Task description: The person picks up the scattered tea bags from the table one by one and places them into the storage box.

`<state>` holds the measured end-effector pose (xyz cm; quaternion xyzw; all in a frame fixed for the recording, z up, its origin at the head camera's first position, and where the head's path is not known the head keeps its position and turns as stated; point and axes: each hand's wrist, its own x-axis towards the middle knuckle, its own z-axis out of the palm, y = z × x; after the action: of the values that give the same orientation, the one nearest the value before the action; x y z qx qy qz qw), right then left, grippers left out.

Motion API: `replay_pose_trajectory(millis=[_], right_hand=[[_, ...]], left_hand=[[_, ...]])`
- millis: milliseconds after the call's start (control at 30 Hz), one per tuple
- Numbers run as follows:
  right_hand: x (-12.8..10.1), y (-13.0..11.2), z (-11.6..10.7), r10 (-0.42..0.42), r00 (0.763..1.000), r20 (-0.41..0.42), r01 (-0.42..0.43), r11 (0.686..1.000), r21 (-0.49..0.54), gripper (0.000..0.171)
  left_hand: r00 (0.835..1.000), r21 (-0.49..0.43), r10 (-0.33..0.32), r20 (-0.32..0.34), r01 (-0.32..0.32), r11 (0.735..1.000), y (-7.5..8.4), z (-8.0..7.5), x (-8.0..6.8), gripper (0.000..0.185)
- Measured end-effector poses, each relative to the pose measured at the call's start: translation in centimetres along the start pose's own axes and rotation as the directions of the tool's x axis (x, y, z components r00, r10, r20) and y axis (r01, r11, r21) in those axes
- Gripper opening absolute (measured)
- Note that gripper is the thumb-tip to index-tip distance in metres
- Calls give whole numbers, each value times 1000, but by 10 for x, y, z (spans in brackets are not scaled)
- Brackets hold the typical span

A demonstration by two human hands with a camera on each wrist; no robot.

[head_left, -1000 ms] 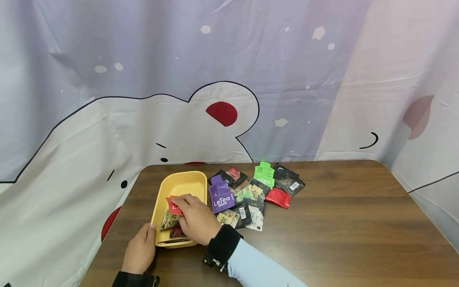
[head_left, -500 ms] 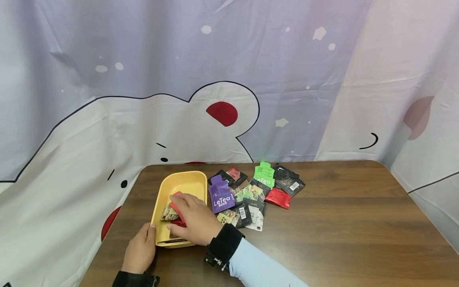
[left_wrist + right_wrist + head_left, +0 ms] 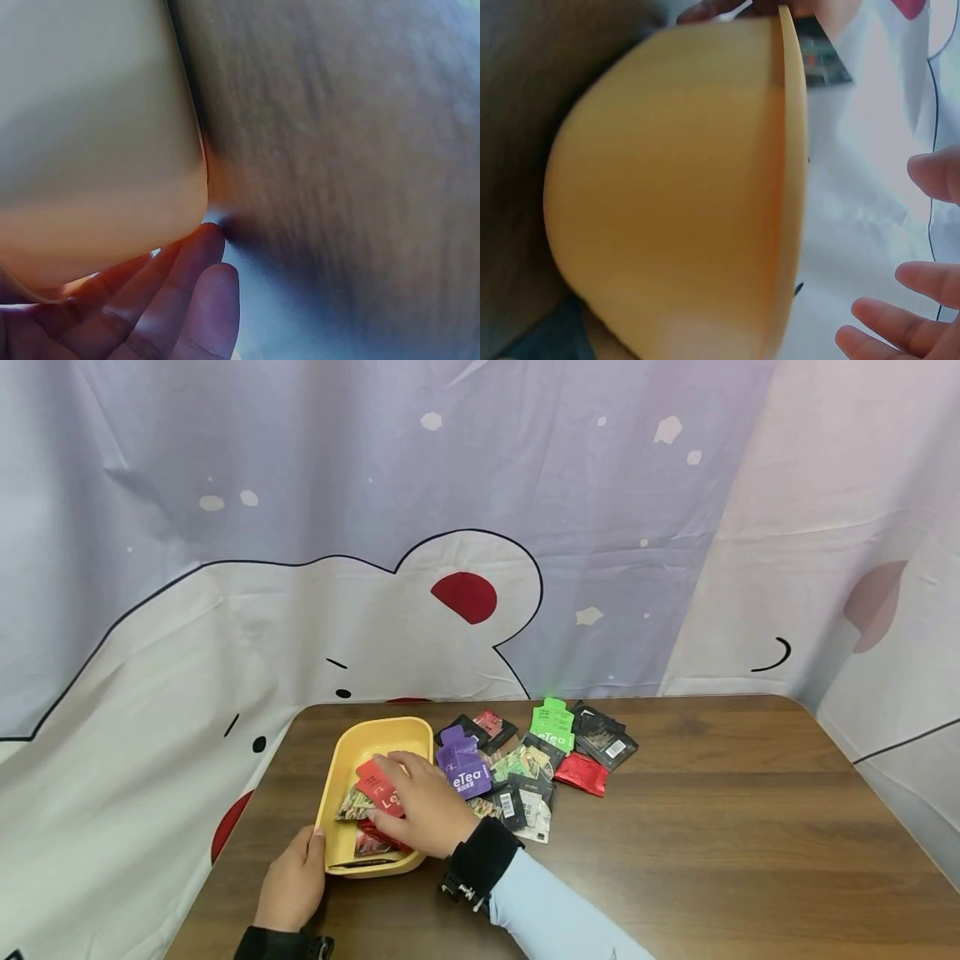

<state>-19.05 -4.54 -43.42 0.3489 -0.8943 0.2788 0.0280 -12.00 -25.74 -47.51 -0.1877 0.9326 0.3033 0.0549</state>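
Observation:
My left hand [image 3: 294, 878] grips the near left side of a yellow plastic tub [image 3: 327, 793]. In the left wrist view, its fingers [image 3: 206, 300] lie along the outside of the tub. My right hand [image 3: 431, 806] is over the tub's right side, and its fingers are spread with nothing held between them in the right wrist view. Just under those fingers lies a red tea sachet [image 3: 377, 785] with white lettering. Other sachets are in the tub too, among them a patterned one [image 3: 352, 805] and a dark red one [image 3: 372, 842] near the front.
Right of the tub, several sachets lie in a loose, overlapping pile: a purple LeTea one [image 3: 462, 768], a green one [image 3: 552, 725], a shiny red one [image 3: 582, 773] and black ones [image 3: 606, 739]. Behind the wooden table [image 3: 720, 827] hangs a printed curtain [image 3: 600, 527].
My right hand let go of the red sachet, which now lies flat in the tub. It then shifted slightly right, overlapping the purple sachet's edge. The left hand stayed put.

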Motion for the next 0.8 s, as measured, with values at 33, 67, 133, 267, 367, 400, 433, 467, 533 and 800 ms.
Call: replay_pose_trajectory(millis=[33, 67, 133, 267, 367, 400, 433, 467, 533, 800], right_hand=[[0, 2, -2, 16, 1000, 6, -16, 1000, 8, 73], [0, 4, -3, 26, 1000, 6, -26, 1000, 8, 73], [1, 9, -6, 42, 999, 4, -42, 999, 25, 73], [2, 20, -12, 63, 998, -10, -62, 996, 62, 73], [2, 28, -16, 84, 996, -32, -81, 994, 78, 70], [3, 31, -17, 86, 996, -38, -83, 993, 79, 69], [3, 34, -18, 92, 995, -49, -88, 993, 76, 67], [3, 37, -20, 98, 993, -60, -93, 993, 76, 66], [3, 42, -22, 112, 991, -73, -107, 991, 74, 64], [3, 62, -23, 223, 973, -64, -220, 974, 56, 63]], left_hand=[[1000, -1, -2, 1, 2, 1000, 0, 0, 0, 60], [1000, -2, -2, 2, 2, 1000, 0, 0, 0, 60], [1000, -1, 0, 0, 0, 1000, 0, 0, 0, 59], [1000, -1, 8, -6, -8, 1000, 0, -1, -1, 56], [1000, -6, 9, -7, -9, 1000, 0, -1, -2, 55], [1000, -7, 9, -7, -9, 1000, 0, -1, -2, 55], [1000, -8, 8, -8, -8, 1000, 1, -1, -2, 55], [1000, -9, 8, -8, -8, 1000, 1, -1, -2, 55], [1000, -12, 6, -9, -6, 1000, 1, -1, -2, 55], [1000, -10, 3, -6, -3, 1000, 0, -1, -2, 57]])
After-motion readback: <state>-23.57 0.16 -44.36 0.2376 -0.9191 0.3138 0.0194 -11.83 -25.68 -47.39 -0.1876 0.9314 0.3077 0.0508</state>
